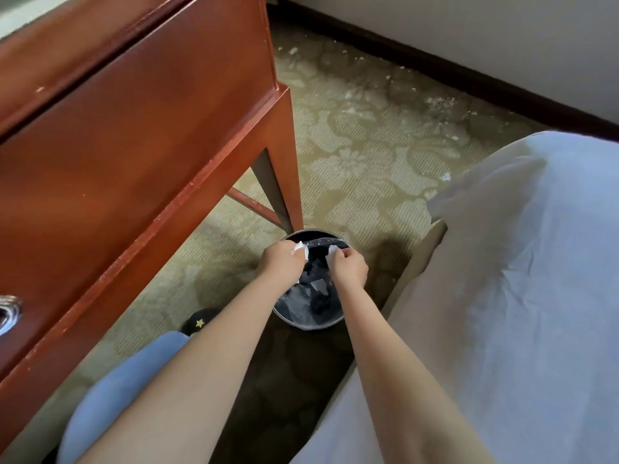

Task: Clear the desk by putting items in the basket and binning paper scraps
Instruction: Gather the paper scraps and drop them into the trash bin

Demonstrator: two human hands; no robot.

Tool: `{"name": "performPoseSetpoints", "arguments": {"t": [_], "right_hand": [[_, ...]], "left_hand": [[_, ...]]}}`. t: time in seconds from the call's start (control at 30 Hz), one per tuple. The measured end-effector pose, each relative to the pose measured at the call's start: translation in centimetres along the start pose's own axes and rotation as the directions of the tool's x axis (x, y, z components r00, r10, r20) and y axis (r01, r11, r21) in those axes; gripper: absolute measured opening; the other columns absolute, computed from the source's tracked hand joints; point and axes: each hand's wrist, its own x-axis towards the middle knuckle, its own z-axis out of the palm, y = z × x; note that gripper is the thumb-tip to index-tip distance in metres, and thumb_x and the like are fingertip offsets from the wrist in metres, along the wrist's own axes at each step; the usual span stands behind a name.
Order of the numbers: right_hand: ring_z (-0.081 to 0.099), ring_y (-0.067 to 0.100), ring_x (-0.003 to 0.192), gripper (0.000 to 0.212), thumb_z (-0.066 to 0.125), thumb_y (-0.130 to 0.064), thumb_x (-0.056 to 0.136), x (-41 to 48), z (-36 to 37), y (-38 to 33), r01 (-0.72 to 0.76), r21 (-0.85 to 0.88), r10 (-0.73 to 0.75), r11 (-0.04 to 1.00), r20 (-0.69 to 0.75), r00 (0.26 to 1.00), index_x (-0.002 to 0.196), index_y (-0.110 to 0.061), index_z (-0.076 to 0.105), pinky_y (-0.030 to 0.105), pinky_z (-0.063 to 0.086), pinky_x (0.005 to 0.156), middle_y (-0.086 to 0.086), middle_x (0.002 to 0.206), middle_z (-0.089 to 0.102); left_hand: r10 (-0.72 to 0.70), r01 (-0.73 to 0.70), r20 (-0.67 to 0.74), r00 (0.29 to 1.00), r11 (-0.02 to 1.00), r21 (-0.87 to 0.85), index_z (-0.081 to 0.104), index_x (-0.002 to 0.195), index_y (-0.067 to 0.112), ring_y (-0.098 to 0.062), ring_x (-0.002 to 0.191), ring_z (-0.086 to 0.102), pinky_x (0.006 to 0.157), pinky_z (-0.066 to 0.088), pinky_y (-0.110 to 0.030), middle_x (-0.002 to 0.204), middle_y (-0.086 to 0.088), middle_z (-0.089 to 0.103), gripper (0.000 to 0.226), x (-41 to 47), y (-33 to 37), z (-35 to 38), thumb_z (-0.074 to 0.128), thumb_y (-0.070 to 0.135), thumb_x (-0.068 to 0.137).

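While the left hand (279, 262) and right hand (348, 267) each pinch a paper scrap (299, 248), the bin (311, 326) below holds more scraps (318, 284).

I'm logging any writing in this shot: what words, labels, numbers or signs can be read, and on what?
No readable text anywhere.
Paper scraps pinched by the left hand and right hand over the bin: look blank, though blurred.
Black shoe: a yellow star, no lettering.
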Motion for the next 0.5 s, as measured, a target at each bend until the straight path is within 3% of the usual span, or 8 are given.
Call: {"name": "performPoseSetpoints", "arguments": {"t": [0.07,0.17,0.23,0.3,0.33,0.4,0.5], "right_hand": [[0.055,0.023,0.090,0.034,0.039,-0.026,0.101,0.0,0.0,0.1,-0.011,-0.026,0.012,1.000,0.052,0.999,0.113,-0.006,0.065,0.028,0.040,0.076,0.009,0.106,0.066],[0.058,0.029,0.108,0.036,0.040,-0.027,0.101,0.1,0.1,0.2,-0.030,0.004,0.030,1.000,0.065,0.997,0.118,-0.006,0.064,0.033,0.043,0.090,0.012,0.117,0.065],[0.059,0.029,0.107,0.036,0.040,-0.027,0.101,0.1,0.1,0.2,-0.015,0.013,0.014,1.000,0.069,0.998,0.114,-0.005,0.066,0.033,0.044,0.091,0.013,0.115,0.066],[0.059,0.028,0.105,0.037,0.039,-0.028,0.101,0.2,0.2,0.2,-0.005,0.024,0.003,1.000,0.072,0.997,0.111,-0.006,0.068,0.033,0.044,0.089,0.012,0.113,0.067],[0.060,0.028,0.104,0.038,0.039,-0.029,0.101,0.3,0.2,0.1,-0.002,0.029,0.000,1.000,0.075,0.997,0.111,-0.007,0.068,0.034,0.045,0.089,0.012,0.112,0.067],[0.061,0.029,0.102,0.040,0.039,-0.031,0.101,0.5,0.3,0.1,-0.002,0.041,-0.001,0.999,0.078,0.997,0.112,-0.006,0.067,0.036,0.046,0.089,0.012,0.111,0.067],[0.061,0.027,0.100,0.039,0.040,-0.032,0.100,0.4,0.3,0.1,0.003,0.034,-0.006,0.999,0.091,0.996,0.113,-0.006,0.066,0.036,0.047,0.090,0.010,0.110,0.067]], "left_hand": [[-0.023,0.022,0.057,0.998,1.000,0.017,0.057,0.086,-0.003,-0.035,0.086,0.053,0.080,0.048,-0.042,0.106,-0.029,0.058,0.027,0.2,0.1,0.3,0.040,0.016,0.095],[-0.039,0.035,0.137,0.990,0.999,0.035,0.053,0.077,0.010,-0.028,0.081,0.053,0.078,0.047,-0.042,0.091,-0.020,0.061,0.019,0.0,0.1,0.8,0.044,0.018,0.092],[-0.061,0.054,0.179,0.982,0.998,0.043,0.059,0.094,0.012,-0.029,0.089,0.056,0.085,0.047,-0.040,0.099,-0.015,0.061,0.016,-0.2,0.2,1.0,0.048,0.023,0.093],[-0.085,0.069,0.211,0.974,0.994,0.085,0.060,0.106,0.001,-0.036,0.103,0.058,0.080,0.046,-0.038,0.111,-0.020,0.061,0.030,-0.2,0.3,1.1,0.047,0.024,0.093],[-0.087,0.065,0.226,0.970,0.993,0.102,0.060,0.094,0.001,-0.036,0.099,0.058,0.075,0.043,-0.035,0.103,-0.020,0.062,0.026,-0.1,0.3,1.1,0.047,0.024,0.093],[-0.104,0.073,0.234,0.967,0.988,0.138,0.045,0.068,0.018,-0.026,0.084,0.051,0.073,0.038,-0.031,0.077,-0.005,0.052,0.027,-0.2,0.5,1.1,0.047,0.024,0.094],[-0.090,0.056,0.236,0.968,0.988,0.146,0.039,0.069,0.023,-0.022,0.080,0.047,0.073,0.038,-0.031,0.071,0.004,0.042,0.027,-0.1,0.6,1.2,0.047,0.026,0.095]]}}
